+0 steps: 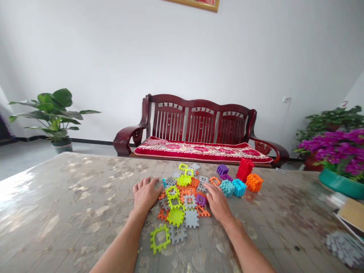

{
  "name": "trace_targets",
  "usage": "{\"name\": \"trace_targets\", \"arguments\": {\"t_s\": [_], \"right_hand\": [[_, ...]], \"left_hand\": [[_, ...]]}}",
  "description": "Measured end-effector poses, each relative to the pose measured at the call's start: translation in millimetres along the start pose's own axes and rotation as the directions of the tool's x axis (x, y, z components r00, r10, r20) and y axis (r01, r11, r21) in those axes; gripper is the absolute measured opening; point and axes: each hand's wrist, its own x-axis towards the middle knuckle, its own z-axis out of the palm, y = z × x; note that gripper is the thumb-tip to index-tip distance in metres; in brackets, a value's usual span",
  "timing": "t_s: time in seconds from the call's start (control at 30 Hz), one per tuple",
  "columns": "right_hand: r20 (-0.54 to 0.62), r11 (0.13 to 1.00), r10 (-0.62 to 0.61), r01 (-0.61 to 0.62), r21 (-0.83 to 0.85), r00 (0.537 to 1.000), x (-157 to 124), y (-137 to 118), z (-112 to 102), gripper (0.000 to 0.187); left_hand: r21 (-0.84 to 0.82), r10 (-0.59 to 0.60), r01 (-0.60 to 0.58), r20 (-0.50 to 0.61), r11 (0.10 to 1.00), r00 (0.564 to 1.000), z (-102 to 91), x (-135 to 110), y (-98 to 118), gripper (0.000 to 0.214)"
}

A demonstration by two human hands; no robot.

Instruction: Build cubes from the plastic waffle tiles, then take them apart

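— What's on the counter [71, 204], seen from the head?
— A pile of flat toy tiles [182, 203] lies between the left grip [146, 194] and the right grip [217, 203]. Both lie flat and loose at its edges, holding nothing.
— What's near?
— Blue cubes [233, 187] sit just beside the right grip, between it and an orange cube [254, 182]. A red tower [245, 169] stands behind.

The worktop [71, 197] carries a heap of tiles [182, 204]. Right of it stand cubes [239, 187], farther right a flowerpot [338, 187].
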Motion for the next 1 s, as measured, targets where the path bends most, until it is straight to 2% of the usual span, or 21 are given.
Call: {"name": "trace_targets", "arguments": {"t_s": [0.1, 0.2, 0.43, 0.6, 0.73, 0.87, 1.0], "right_hand": [[0.078, 0.999, -0.022, 0.026, -0.044, 0.997, 0, -6, -1, 0.046], [0.104, 0.999, -0.002, 0.006, -0.042, 0.995, -1, -11, -3, 0.045], [-0.047, 0.994, 0.042, -0.047, -0.101, 0.998, 1, -4, 1, 0.051], [0.006, 0.985, -0.011, 0.012, -0.172, 1.0, 8, 1, 10, 0.052], [0.031, 0.977, 0.035, -0.028, -0.212, 0.999, 11, -2, 12, 0.048], [-0.006, 0.983, 0.092, -0.092, -0.158, 0.996, 9, -4, 6, 0.047], [-0.076, 0.986, 0.105, -0.114, -0.124, 0.992, 9, 0, 5, 0.055]], "left_hand": [[0.004, -0.003, 0.003, 0.001, 1.0, 1.0, -1.1, 0, 1, 0.046], [0.005, -0.002, 0.002, -0.005, 1.0, 1.0, -1.9, -1, 1, 0.046], [0.002, -0.002, 0.002, -0.01, 1.0, 1.0, 1.1, 1, 0, 0.045], [0.002, 0.0, 0.0, -0.008, 1.0, 1.0, 1.0, 1, 0, 0.045], [0.007, -0.001, 0.001, 0.0, 1.0, 1.0, 0.5, 1, 0, 0.046], [0.011, 0.001, -0.001, -0.002, 1.0, 1.0, 1.5, 1, 0, 0.046], [0.01, 0.001, -0.001, -0.005, 1.0, 1.0, 1.1, 0, 1, 0.046]]}}
